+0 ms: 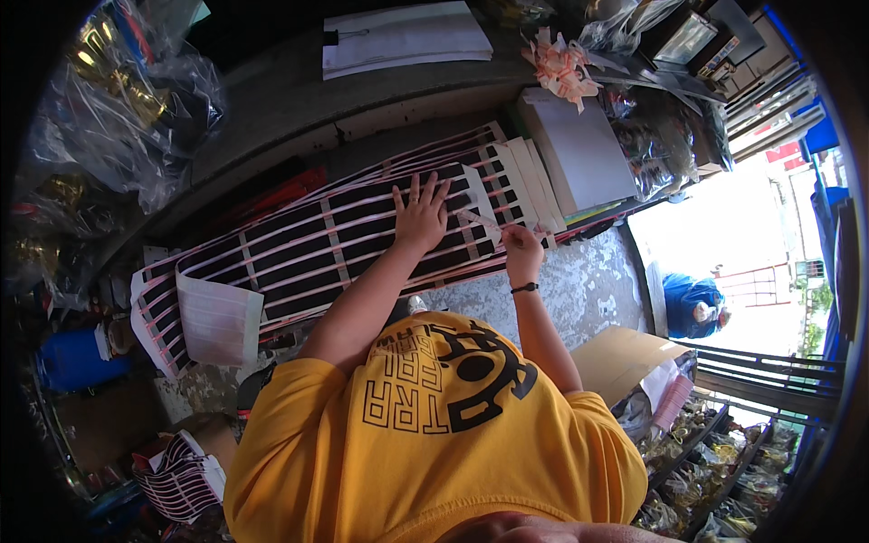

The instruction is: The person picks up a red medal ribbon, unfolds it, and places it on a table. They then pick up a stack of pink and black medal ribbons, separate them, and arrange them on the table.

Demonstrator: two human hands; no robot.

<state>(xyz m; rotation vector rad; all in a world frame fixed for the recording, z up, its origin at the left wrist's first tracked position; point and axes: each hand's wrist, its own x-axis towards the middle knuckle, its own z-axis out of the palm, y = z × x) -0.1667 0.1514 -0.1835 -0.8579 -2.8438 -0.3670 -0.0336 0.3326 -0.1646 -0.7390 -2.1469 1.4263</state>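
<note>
A long sheet with black bands and pale pink-white stripes (292, 248) lies across a stack of similar sheets in front of me. My left hand (422, 216) rests flat on it near the right end, fingers spread and holding nothing. Beside that end, my right hand (523, 252) is closed, with thumb and fingers pinching a narrow pale strip (479, 218). The strip runs from my fingers back over the sheet toward my left hand; whether it is fully loose there I cannot tell. At the far left the sheet's end curls over, showing its pale underside (218, 315).
Behind the sheets runs a dark counter (271, 88) bearing clipped white papers (407, 41) and a pink ribbon bow (560, 68). A pale box-like stack (577, 149) stands to the right. Plastic-wrapped gold trophies (122, 75) crowd the left. Beyond the opening is a blue-covered object (689, 305).
</note>
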